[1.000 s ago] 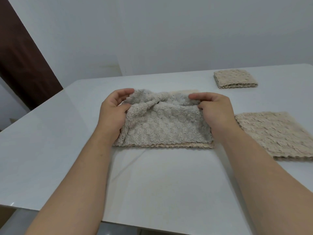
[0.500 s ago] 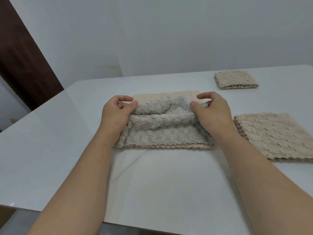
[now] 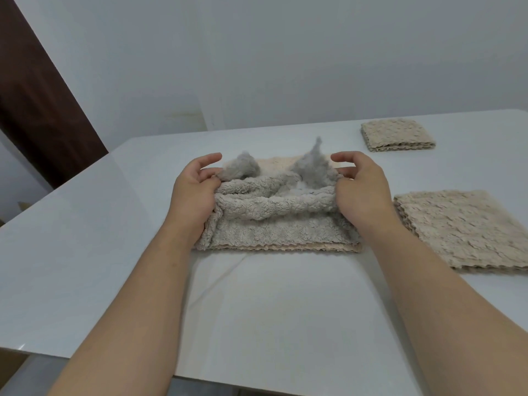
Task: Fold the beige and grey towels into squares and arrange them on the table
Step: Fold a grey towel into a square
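A fluffy grey towel [image 3: 274,224] lies bunched on a flat beige towel [image 3: 280,162] in the middle of the white table [image 3: 85,247]. My left hand [image 3: 194,195] pinches its left side and my right hand [image 3: 361,192] pinches its right side. The two far corners stick up between my hands, blurred. The beige towel shows only at its far part and as a thin front edge.
A small folded beige towel [image 3: 397,134] sits at the back right. A larger folded beige towel [image 3: 463,227] lies right of my right forearm, reaching the frame edge. A dark door [image 3: 37,104] stands at the left beyond the table.
Both hands have pulled the grey towel's far edge toward me, baring the beige towel behind it. The grey towel's far corners now flip upward.
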The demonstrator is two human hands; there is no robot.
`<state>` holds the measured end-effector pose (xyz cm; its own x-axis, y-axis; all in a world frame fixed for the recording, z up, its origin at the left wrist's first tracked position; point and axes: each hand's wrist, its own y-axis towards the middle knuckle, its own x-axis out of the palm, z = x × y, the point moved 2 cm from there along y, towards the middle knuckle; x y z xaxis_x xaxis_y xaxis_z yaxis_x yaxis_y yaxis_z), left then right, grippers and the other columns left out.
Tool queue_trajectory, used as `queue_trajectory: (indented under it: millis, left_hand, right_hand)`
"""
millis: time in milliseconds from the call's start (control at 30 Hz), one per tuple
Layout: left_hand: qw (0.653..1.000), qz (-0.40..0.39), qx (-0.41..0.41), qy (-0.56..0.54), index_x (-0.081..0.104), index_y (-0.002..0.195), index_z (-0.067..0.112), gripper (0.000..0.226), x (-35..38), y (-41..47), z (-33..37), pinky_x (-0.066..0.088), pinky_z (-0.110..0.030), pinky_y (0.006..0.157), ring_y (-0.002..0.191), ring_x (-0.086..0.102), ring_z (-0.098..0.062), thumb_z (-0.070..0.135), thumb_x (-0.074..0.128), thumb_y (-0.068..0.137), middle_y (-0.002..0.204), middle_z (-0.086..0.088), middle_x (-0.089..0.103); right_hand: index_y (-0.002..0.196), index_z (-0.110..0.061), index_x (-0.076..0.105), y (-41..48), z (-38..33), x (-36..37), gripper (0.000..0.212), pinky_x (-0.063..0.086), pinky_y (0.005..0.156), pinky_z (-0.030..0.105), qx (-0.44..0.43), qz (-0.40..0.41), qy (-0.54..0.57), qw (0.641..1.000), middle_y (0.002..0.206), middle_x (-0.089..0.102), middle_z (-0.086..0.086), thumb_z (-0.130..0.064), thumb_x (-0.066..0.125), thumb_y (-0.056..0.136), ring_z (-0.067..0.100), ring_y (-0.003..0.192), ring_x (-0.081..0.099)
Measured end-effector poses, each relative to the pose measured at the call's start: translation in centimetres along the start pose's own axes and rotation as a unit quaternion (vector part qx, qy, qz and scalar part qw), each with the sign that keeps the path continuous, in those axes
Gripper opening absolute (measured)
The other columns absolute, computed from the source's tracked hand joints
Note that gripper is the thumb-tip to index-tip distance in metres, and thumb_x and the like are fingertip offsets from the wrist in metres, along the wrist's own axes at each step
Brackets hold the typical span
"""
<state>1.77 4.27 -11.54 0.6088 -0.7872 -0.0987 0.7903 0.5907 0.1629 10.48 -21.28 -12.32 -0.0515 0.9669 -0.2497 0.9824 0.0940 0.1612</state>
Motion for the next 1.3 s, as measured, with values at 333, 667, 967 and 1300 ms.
queue_trajectory:
  millis: [333, 667, 967, 1300]
  left_hand:
    - [1.0, 0.007, 0.002, -0.004, 0.082, 0.099, 0.026, 0.04, -0.1, -0.9, 1.1, 0.055, -0.035, 0.085, 0.106, 0.066, -0.019, 0.008, 0.053, 0.077, 0.105, -0.004, 0.075]
    - [0.995, 0.03, 0.077, 0.062, 0.08, 0.096, 0.027, 0.044, -0.4, -0.9, 1.1, 0.06, -0.03, 0.083, 0.087, 0.07, -0.009, -0.01, 0.075, 0.074, 0.099, 0.002, 0.075]
    - [0.988, 0.047, 0.131, 0.065, 0.076, 0.101, 0.032, 0.05, 0.2, -1.6, 3.1, 0.057, -0.025, 0.082, 0.078, 0.065, 0.001, -0.012, 0.076, 0.077, 0.091, 0.011, 0.069]
    - [0.99, -0.024, -0.015, -0.135, 0.076, 0.107, 0.011, 0.034, 1.3, -4.8, 7.6, 0.062, -0.034, 0.074, 0.09, 0.076, -0.026, -0.014, 0.068, 0.084, 0.103, -0.015, 0.077]
  right_hand:
    - [0.122, -0.032, 0.059, -0.4, -0.7, -0.2, 0.037, 0.037, 0.04, 0.017, 0.001, 0.023, 0.026, 0.999, 0.091, 0.069, 0.0, -0.011, 0.044, 0.096, 0.0, 0.042, 0.047]
    - [0.126, -0.028, 0.068, -0.2, -0.4, 0.1, 0.052, 0.041, 0.053, 0.01, -0.066, -0.003, -0.049, 0.997, 0.105, 0.063, 0.0, 0.0, 0.057, 0.084, 0.0, 0.058, 0.057]
    - [0.1, -0.028, 0.076, -0.2, -1.8, -1.1, 0.044, 0.054, 0.079, 0.029, -0.085, 0.026, -0.063, 0.994, 0.107, 0.068, 0.002, 0.001, 0.054, 0.076, 0.017, 0.094, 0.066]
    - [0.08, -0.017, 0.074, -1.9, -5.6, -7.2, 0.032, 0.034, 0.041, 0.018, -0.03, 0.052, 0.009, 0.998, 0.063, 0.066, 0.004, 0.008, 0.054, 0.08, 0.011, 0.04, 0.049]
